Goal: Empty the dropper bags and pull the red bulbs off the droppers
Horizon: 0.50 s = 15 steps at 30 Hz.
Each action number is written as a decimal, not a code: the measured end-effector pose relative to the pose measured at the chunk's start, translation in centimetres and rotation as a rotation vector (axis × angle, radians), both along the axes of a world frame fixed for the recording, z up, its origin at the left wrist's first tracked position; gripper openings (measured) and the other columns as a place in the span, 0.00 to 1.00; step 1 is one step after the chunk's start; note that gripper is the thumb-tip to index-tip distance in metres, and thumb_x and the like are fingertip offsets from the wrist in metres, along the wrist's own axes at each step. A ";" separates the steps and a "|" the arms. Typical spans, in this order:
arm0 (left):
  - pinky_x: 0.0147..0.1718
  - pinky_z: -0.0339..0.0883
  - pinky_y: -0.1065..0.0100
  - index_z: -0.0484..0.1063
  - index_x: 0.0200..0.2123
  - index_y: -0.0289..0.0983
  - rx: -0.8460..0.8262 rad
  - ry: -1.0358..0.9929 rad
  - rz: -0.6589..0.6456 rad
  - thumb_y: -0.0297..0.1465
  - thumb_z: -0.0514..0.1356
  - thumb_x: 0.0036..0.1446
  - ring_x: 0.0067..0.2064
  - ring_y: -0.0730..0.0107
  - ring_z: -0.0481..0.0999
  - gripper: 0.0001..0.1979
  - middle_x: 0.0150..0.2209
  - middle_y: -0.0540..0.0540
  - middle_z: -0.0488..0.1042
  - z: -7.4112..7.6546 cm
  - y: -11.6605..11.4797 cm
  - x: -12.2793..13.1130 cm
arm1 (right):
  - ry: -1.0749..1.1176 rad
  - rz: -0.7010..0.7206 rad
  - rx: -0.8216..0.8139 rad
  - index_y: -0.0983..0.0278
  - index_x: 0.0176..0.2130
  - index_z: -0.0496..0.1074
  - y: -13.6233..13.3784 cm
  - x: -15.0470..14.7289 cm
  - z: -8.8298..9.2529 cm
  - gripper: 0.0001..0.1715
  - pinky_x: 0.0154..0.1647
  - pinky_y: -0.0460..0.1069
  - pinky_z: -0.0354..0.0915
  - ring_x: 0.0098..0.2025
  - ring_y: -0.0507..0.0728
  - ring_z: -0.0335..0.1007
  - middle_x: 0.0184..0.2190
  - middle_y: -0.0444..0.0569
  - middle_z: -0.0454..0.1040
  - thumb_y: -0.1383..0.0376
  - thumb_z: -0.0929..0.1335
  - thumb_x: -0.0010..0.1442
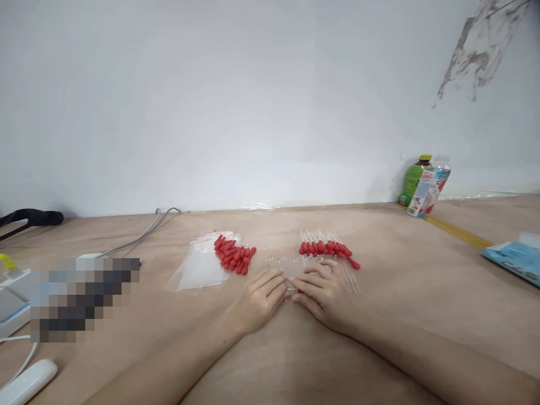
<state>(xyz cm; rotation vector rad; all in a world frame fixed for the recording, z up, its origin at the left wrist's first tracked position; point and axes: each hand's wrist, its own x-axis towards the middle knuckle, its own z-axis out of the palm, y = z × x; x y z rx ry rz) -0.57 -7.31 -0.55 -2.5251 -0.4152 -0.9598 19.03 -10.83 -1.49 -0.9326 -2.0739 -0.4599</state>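
My left hand (265, 297) is closed, its fingertips pressed together at the near ends of a row of clear glass dropper tubes (276, 263). What it grips is mostly hidden; it seems to be a tube. Close beside it, my right hand (324, 289) pinches a red rubber bulb (300, 291), of which only a sliver shows under the fingers. Just beyond the right hand lie several droppers with red bulbs (324, 247) fitted, their glass stems pointing to the wall. Left of the tubes, loose red bulbs (234, 256) are heaped partly on clear plastic bags (202, 264).
Two bottles, one green (411, 183) and one white-labelled (428, 191), stand by the wall at right. A blue packet (514, 259) lies at the right edge. At left are a cable (143, 233), a white power strip (14, 315) and a blurred-out dark item (84, 298).
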 end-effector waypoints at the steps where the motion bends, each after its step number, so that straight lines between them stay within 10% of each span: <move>1: 0.45 0.70 0.62 0.70 0.37 0.32 0.012 0.011 -0.004 0.26 0.53 0.58 0.45 0.64 0.73 0.07 0.37 0.43 0.76 0.1 -0.1 0.0 | 0.003 0.001 0.015 0.59 0.37 0.72 0.1 -0.2 -0.2 0.07 0.48 0.55 0.49 0.36 0.53 0.67 0.27 0.43 0.75 0.64 0.66 0.56; 15: 0.53 0.62 0.56 0.69 0.34 0.33 -0.075 0.072 -0.019 0.23 0.50 0.58 0.48 0.64 0.71 0.08 0.32 0.45 0.76 0.4 -0.5 -0.3 | -0.048 0.086 0.120 0.64 0.35 0.70 -0.2 0.1 -0.6 0.05 0.42 0.50 0.56 0.34 0.50 0.69 0.25 0.43 0.74 0.71 0.64 0.57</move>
